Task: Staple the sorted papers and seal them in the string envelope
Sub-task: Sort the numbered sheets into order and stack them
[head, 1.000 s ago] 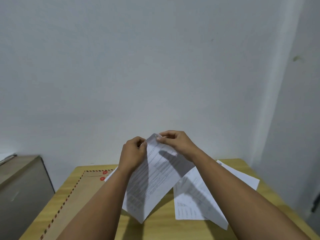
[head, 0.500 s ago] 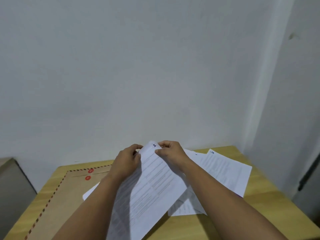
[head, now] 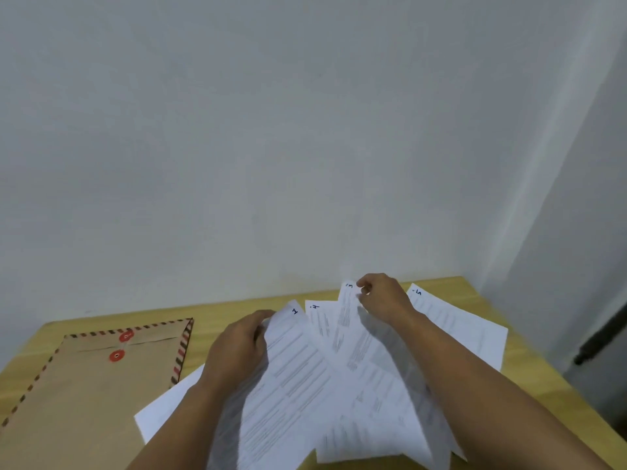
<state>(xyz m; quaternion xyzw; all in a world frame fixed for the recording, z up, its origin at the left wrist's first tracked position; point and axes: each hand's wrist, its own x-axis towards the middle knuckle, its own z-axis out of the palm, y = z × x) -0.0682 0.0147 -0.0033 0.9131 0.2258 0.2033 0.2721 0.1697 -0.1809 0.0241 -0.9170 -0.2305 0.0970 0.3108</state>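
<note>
Head view: a person sorts numbered sheets over a wooden bench (head: 237,308) set against a plain wall. The left hand (head: 237,347) grips the upper left edge of the sheet marked 1 (head: 295,368), fingers curled round the paper, the page tilted up off the bench with its long axis running from the hand down toward the viewer. The right hand (head: 383,296) pinches the top corner of the sheet marked 3 (head: 349,320), lifting that end, the page's length trailing down and to the right under the forearm. That sheet lies just right of the first, so the right hand is the nearer one to bring it across.

Between the two, the sheet marked 4 (head: 320,320) lies flat; the sheet marked 5 (head: 454,327) lies flat to the right, near the bench's far corner. One more white sheet (head: 163,412) pokes out at lower left, its number hidden. That makes five sheets counted, four with visible numbers; more may lie beneath.

One brown string envelope (head: 84,385) lies flat at left, well apart from both hands, its two red discs (head: 121,346) at the far end. No stapler is in view. Stapling and sealing appear not yet begun.
</note>
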